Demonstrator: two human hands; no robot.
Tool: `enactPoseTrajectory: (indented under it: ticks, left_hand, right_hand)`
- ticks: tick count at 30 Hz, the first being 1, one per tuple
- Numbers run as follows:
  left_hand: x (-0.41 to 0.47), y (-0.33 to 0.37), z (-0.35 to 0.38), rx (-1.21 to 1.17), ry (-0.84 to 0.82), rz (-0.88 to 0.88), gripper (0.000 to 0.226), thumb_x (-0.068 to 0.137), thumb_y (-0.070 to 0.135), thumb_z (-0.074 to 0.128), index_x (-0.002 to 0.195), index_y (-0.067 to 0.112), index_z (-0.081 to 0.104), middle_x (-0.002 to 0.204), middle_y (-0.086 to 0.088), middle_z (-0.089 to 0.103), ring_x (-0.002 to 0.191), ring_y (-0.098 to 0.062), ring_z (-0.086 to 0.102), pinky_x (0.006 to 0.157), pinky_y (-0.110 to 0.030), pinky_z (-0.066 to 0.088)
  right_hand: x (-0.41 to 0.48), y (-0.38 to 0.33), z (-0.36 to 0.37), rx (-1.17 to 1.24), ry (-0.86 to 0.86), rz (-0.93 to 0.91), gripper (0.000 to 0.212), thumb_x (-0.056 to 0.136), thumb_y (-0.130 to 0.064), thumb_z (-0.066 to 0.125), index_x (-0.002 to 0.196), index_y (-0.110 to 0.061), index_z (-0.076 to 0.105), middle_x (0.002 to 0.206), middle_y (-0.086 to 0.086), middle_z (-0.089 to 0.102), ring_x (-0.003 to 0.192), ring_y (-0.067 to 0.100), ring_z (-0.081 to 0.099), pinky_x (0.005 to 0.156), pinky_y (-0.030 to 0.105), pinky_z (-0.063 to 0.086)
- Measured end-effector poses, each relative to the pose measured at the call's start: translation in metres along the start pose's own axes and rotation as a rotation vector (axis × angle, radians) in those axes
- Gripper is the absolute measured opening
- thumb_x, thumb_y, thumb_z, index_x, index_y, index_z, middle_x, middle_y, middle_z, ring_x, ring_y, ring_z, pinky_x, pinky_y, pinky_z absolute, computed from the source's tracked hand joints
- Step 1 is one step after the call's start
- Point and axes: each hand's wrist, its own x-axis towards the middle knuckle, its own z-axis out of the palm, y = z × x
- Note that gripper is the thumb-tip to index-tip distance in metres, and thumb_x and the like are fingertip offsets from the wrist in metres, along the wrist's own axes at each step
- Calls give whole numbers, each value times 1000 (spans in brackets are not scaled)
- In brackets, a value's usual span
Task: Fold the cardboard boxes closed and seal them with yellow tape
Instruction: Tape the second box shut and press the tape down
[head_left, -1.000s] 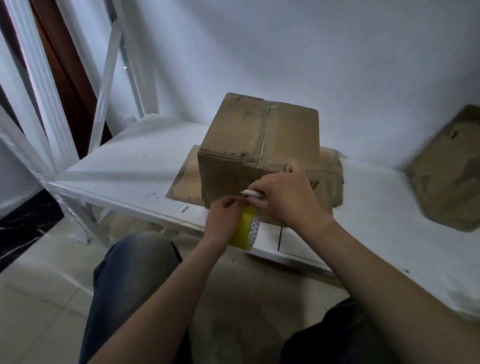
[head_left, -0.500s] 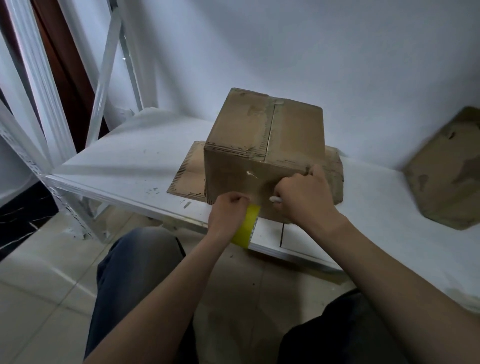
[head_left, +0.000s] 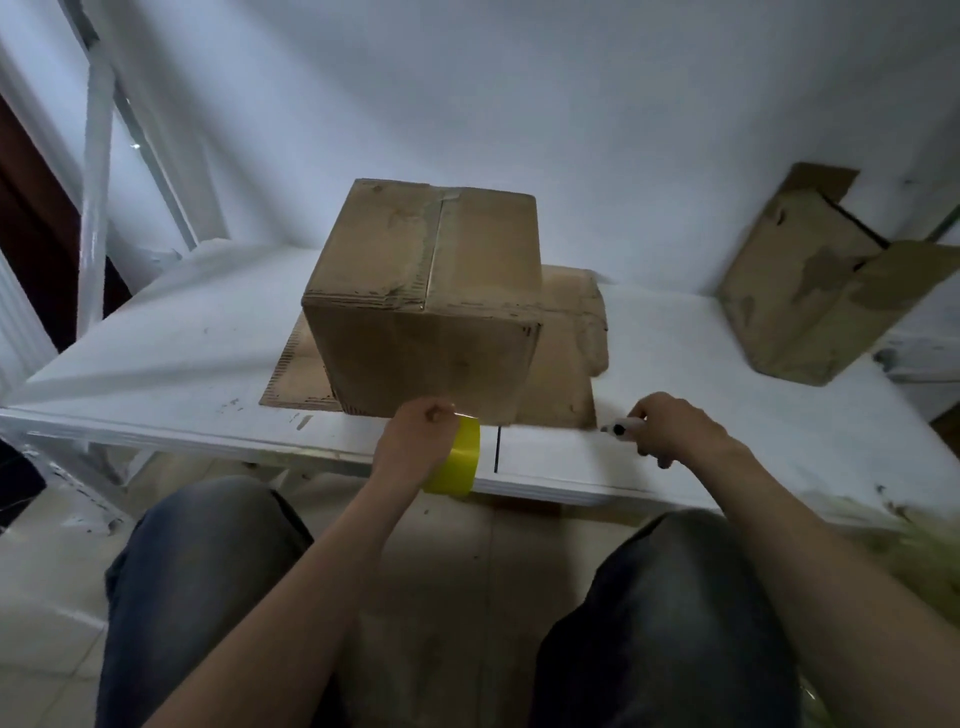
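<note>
Yellow tape roll (head_left: 456, 464), gripped by fingers of the left hand (head_left: 415, 441), now sits just below the cardboard box (head_left: 431, 312) at frame centre. The right hand (head_left: 675, 428), fingers clutching a white cutter (head_left: 621, 429), has swung rightward, so the strip is likely cut.

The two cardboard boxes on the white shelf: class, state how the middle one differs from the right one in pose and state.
Pose: the middle box stands square on a flat cardboard sheet; the right box sits tilted by the wall. State: the middle box's top flaps are folded shut; the right box has a flap sticking out. Both are scuffed brown cardboard.
</note>
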Motion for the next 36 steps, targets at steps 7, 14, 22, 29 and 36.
enactPoseTrajectory:
  ticks: [7,14,22,29,36]
  left_hand:
    - [-3,19,9,76,-28,60,31,97,26,57,126,26,67,125,1,67,113,-23,60,98,-39,49]
    - [-6,24,2,78,-20,85,24,94,26,60,114,32,73,115,3,69,112,-24,62,99,-43,51]
    - [-13,16,-29,-54,6,74,24,81,41,57,101,39,70,101,10,69,84,-13,66,84,-46,60]
    - [-18,-10,-51,-37,7,34,21,87,33,56,102,37,71,101,9,68,95,-21,64,90,-49,57]
    - [-8,-27,-68,-72,22,25,13,93,30,58,97,39,67,92,25,59,100,-19,63,93,-49,56]
  right_hand:
    - [26,41,26,208,-7,87,36,96,-29,62,132,-22,61,111,4,69,72,20,71,78,36,56]
    - [20,25,4,154,155,1,57,95,-48,58,148,-31,45,146,-1,54,128,27,54,96,41,45]
    - [-32,-93,-51,184,590,-392,48,98,-55,36,138,-30,44,140,1,54,122,34,52,87,49,47]
    - [-39,-205,-47,-58,641,-679,62,100,-66,32,144,-26,51,154,-3,46,140,29,40,106,48,42]
    - [-11,-220,-17,-253,878,-739,63,96,-65,43,144,-24,54,146,0,55,127,30,51,98,45,42]
